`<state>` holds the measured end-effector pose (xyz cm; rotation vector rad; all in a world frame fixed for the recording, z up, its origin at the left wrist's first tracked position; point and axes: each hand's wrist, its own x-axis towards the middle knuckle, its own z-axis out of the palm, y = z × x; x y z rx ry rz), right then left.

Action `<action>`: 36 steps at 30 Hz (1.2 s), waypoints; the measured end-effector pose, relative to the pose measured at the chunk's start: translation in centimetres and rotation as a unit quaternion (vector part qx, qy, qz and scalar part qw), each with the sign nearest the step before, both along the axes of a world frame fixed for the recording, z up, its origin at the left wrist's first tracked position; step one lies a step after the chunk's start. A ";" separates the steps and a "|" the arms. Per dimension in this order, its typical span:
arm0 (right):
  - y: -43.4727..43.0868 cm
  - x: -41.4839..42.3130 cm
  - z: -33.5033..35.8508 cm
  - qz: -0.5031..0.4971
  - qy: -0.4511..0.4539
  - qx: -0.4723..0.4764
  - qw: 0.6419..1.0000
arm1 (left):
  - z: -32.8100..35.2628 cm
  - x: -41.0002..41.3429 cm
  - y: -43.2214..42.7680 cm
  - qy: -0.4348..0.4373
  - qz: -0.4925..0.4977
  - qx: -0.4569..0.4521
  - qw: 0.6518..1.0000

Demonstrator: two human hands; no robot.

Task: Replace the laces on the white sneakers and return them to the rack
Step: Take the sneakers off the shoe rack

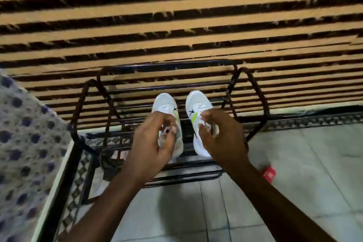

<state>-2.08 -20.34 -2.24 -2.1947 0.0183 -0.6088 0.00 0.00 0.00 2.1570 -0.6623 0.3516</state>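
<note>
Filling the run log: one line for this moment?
left hand: grips left sneaker | right hand: grips right sneaker | both: at rack

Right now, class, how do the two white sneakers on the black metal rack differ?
The left white sneaker is largely covered by the left hand; the right white sneaker shows its inner side. The right's lime stripe is vivid, the left's pale. Both point away, on the black rack.

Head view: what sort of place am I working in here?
Likely a room in a home: a black metal shoe rack stands on a pale tiled floor before a striped wall, with patterned cloth at left. The left hand holds the left sneaker, the right hand the right sneaker.
</note>
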 end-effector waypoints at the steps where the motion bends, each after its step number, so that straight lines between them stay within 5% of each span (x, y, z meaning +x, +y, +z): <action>1: 0.1 0.2 -2.1 0.010 0.000 -0.024 1.000 | -2.0 0.2 0.2 -0.014 -0.007 0.023 1.000; 7: -1.3 1.0 -10.3 0.003 0.006 -0.220 0.975 | -10.3 2.1 0.8 -0.069 -0.012 0.165 0.984; 12: -2.0 1.1 -12.7 0.004 -0.037 -0.265 0.964 | -13.4 3.6 0.9 -0.130 -0.006 0.220 0.967; 22: -1.2 -2.1 -10.6 0.027 -0.037 -0.206 0.977 | -13.2 0.8 2.3 -0.097 -0.033 0.205 0.973; 36: 1.0 -17.5 -5.8 0.087 -0.067 -0.172 0.979 | -7.4 -14.8 4.4 -0.083 -0.111 0.162 0.977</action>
